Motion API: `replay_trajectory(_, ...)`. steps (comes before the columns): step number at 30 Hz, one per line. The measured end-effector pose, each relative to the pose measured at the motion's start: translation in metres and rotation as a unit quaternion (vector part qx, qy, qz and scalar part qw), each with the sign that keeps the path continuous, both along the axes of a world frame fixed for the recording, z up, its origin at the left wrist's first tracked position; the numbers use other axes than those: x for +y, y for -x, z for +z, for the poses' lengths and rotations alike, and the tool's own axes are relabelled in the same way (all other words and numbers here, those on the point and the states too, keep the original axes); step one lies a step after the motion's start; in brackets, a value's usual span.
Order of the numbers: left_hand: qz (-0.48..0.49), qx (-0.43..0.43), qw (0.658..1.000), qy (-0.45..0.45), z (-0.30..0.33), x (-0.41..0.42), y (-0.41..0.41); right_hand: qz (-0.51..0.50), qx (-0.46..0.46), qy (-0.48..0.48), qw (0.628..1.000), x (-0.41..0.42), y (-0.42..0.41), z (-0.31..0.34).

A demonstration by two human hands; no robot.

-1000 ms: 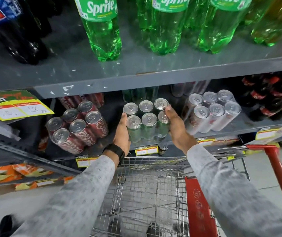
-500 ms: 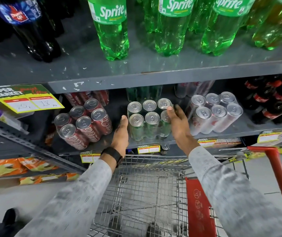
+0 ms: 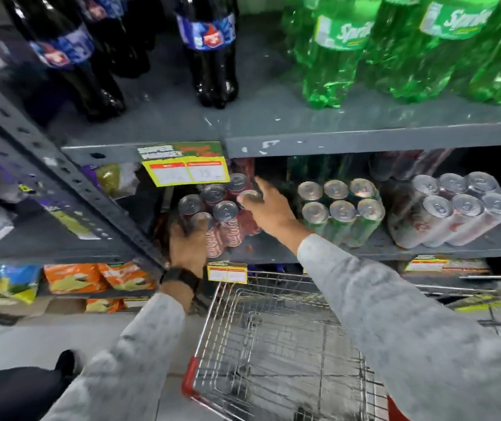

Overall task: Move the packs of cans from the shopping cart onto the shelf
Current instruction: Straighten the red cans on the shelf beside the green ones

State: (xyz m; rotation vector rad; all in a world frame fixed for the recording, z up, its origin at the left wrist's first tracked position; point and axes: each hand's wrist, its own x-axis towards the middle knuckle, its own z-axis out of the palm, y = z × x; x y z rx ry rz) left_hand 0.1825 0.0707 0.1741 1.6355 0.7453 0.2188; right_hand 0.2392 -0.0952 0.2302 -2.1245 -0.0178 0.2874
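Three shrink-wrapped packs of cans lie on the grey shelf [image 3: 364, 253]: a red pack [image 3: 226, 220] on the left, a green pack [image 3: 341, 212] in the middle and a silver pack [image 3: 455, 208] on the right. My left hand [image 3: 187, 247] grips the red pack's front-left cans. My right hand [image 3: 269, 208] spreads over its upper right can. The two hands clasp this pack from either side. Below them stands the wire shopping cart [image 3: 273, 344], with no pack visible in its basket. The view is motion-blurred.
The shelf above carries dark cola bottles [image 3: 209, 56] and green Sprite bottles [image 3: 340, 56]. A yellow price tag [image 3: 185, 170] hangs from its edge just over the red pack. A slanted perforated upright [image 3: 61, 177] stands to the left, with snack bags [image 3: 76, 278] below.
Both hands have left the green pack, which stays on the shelf, and shifted left onto the red pack. The camera has swung left too.
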Motion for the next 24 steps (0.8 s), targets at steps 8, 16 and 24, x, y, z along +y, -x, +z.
replay_trajectory(8, -0.061, -0.023, 0.998, 0.024, 0.001, 0.008, -0.003, -0.069, 0.082, -0.065, 0.992, -0.005, -0.016, -0.051)
replay_trajectory(16, -0.099, -0.003, 0.994, 0.039, 0.011, 0.024, -0.01, -0.16, 0.052, -0.065, 0.984, 0.008, 0.035, -0.042)
replay_trajectory(24, -0.081, -0.018, 0.993, 0.085, 0.012, 0.022, 0.0, -0.166, 0.07, -0.125, 0.976, 0.008, 0.031, -0.049)
